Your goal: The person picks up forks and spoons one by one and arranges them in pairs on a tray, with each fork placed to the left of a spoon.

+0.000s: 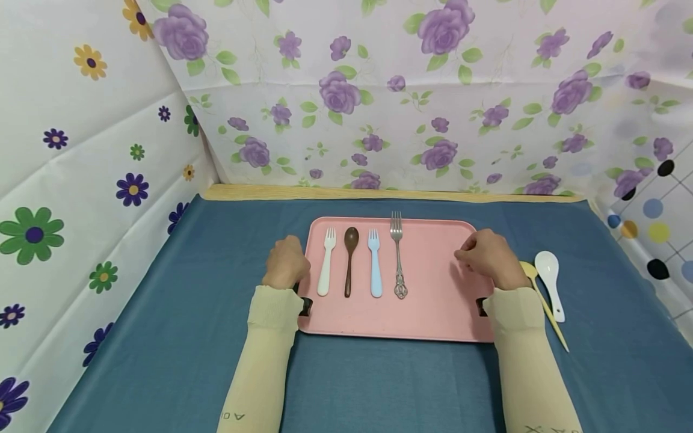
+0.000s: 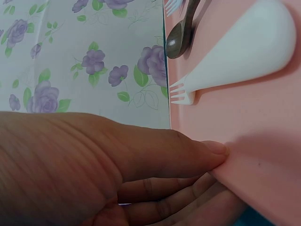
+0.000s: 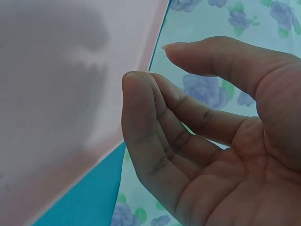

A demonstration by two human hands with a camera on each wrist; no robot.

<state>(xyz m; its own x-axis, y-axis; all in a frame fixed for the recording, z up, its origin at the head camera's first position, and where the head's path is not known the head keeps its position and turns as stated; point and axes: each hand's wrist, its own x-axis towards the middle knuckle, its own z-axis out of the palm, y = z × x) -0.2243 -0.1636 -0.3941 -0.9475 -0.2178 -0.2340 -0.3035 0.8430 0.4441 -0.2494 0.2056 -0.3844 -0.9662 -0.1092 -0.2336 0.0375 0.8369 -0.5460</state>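
A pink tray (image 1: 433, 313) lies on the blue cloth. On it, from left to right, are a white fork (image 1: 326, 264), a dark brown spoon (image 1: 350, 258), a light blue fork (image 1: 375, 264) and an ornate silver fork (image 1: 399, 252). My left hand (image 1: 285, 263) pinches the tray's left edge; the left wrist view shows the thumb on top and the fingers beneath the rim. Over the tray's right edge hovers my right hand (image 1: 489, 258), its fingers loosely bent. In the right wrist view a gap shows between thumb and fingertips, with nothing held.
Right of the tray, a yellow spoon (image 1: 544, 307) and a white spoon (image 1: 549, 282) lie side by side on the blue cloth (image 1: 395, 391), the yellow one partly behind my right hand. A floral sheet (image 1: 303, 138) hangs at the back, and patterned sheets stand at both sides.
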